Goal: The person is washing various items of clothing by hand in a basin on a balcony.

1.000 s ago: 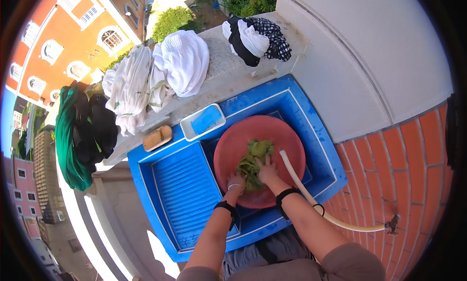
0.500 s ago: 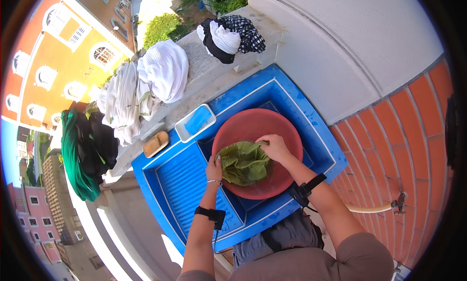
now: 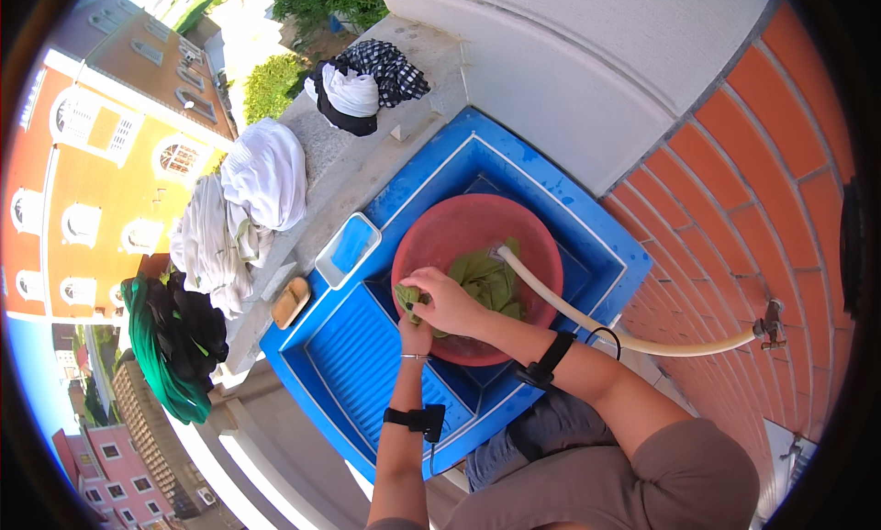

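Green cloth [image 3: 486, 280] bunched in red basin [image 3: 523, 232], wet-looking, filling the middle and near side of the bowl. One corner of it pulled to the basin's near-left rim. Right hand [image 3: 445, 301] curled over that corner, fingers closed on it. Left hand [image 3: 413, 326] just beneath, mostly hidden by the right; seems pressed to the same corner at the rim, grip cannot tell. Both wrists strapped with black bands.

Cream hose [image 3: 624, 333] laid over the basin's right rim, open end resting on the cloth near the bowl's centre; other end run to a tap [image 3: 769, 323] on the brick wall [image 3: 734, 190]. Water flow not discernible.

Basin seated in the deep well of a blue sink [image 3: 514, 154], taking up most of that well. Ribbed washboard slope [image 3: 344, 360] to the left of the basin, part of the same blue unit, bare. Small blue tray [image 3: 349, 247] perched on the sink's far-left rim, apparently holding nothing. Tan soap bar [image 3: 292, 301] just beside it on the ledge.

Stone ledge [image 3: 358, 163] behind the sink carrying heaps of laundry: white pile [image 3: 266, 177] and pale striped pile [image 3: 204, 245] close together, green-and-black pile [image 3: 179, 342] further left at the ledge's end, checked black-and-white bundle [image 3: 367, 85] well apart at the far end. Orange building [image 3: 92, 163] below, beyond the ledge.
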A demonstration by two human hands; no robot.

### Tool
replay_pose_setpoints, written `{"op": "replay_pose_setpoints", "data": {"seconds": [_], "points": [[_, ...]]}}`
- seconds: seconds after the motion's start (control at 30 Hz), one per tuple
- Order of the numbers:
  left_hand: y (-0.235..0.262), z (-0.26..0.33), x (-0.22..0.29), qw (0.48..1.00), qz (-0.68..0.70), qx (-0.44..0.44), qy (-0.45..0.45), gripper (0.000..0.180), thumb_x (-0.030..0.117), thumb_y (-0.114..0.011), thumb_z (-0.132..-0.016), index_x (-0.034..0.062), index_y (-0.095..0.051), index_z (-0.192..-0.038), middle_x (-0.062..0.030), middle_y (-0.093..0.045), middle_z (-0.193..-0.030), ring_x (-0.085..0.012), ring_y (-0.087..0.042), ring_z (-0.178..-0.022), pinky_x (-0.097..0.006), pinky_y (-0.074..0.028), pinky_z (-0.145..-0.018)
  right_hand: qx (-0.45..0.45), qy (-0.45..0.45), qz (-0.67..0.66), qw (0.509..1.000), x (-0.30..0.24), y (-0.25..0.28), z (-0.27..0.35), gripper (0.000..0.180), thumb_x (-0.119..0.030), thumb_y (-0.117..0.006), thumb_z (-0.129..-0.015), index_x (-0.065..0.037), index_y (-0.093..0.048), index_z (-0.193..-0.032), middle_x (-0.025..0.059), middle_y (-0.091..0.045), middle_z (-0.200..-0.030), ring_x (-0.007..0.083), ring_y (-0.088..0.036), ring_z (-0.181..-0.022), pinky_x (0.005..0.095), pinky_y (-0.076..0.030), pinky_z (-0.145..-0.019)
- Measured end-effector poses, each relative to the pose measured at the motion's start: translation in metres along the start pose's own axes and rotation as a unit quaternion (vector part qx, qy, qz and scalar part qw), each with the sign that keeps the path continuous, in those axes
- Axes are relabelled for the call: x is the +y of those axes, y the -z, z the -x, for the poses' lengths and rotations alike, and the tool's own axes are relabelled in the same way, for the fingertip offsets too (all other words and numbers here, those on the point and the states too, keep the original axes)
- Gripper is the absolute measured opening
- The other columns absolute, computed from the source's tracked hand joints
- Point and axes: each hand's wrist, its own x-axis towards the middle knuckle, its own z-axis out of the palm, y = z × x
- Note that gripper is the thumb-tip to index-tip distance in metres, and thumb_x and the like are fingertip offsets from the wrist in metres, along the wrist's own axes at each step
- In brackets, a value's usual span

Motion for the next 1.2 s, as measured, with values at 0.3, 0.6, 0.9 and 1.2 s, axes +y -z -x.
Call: {"op": "replay_pose_setpoints", "data": {"seconds": [0.3,0.6,0.9,1.2], "points": [[-0.054,0.046,0.088,0.990,0.089,-0.099,0.045,0.047,0.036,-0.042,-0.085,0.0026,-0.033,-0.117,-0.0120,-0.048,-0.107,-0.0250,-0.048,-0.101,-0.038,-0.040,-0.085,-0.019,-0.037,0.500,0.865,0.121,0.035,0.033,0.040,-0.006,-0.052,-0.070,-0.007,-0.049,-0.110,0.0134,-0.043,-0.117,0.0283,-0.044,-0.106,0.0346,-0.041,-0.081],[0.002,0.052,0.083,0.992,0.057,0.052,0.099,0.046,0.024,-0.042,-0.087,0.0059,-0.025,-0.126,-0.0146,-0.046,-0.114,-0.0267,-0.049,-0.101,-0.039,-0.039,-0.086,0.134,-0.326,-0.058,0.934,0.077,0.079,-0.011,0.019,-0.016,-0.049,-0.076,0.001,-0.050,-0.085,0.0156,-0.055,-0.083,0.0283,-0.054,-0.080,0.0366,-0.040,-0.069],[-0.012,0.011,-0.007,0.875,-0.455,0.166,-0.028,0.052,0.009,-0.055,-0.074,-0.0004,-0.034,-0.120,-0.0188,-0.041,-0.116,-0.0346,-0.047,-0.100,-0.037,-0.037,-0.086,0.216,-0.191,0.134,0.948,0.101,0.055,-0.011,0.041,-0.005,-0.047,-0.077,-0.012,-0.037,-0.116,0.0177,-0.038,-0.117,0.0336,-0.045,-0.097,0.0424,-0.040,-0.076],[-0.025,-0.020,-0.082,0.739,-0.657,-0.014,0.149,0.058,0.010,-0.051,-0.070,0.0183,-0.033,-0.124,-0.0231,-0.021,-0.127,-0.0400,-0.038,-0.108,-0.043,-0.041,-0.081,-0.143,-0.377,0.441,0.802,0.138,0.028,0.008,0.069,-0.040,-0.057,-0.073,-0.026,-0.021,-0.131,0.0083,0.000,-0.138,0.0348,-0.016,-0.123,0.0571,-0.030,-0.087]]}}
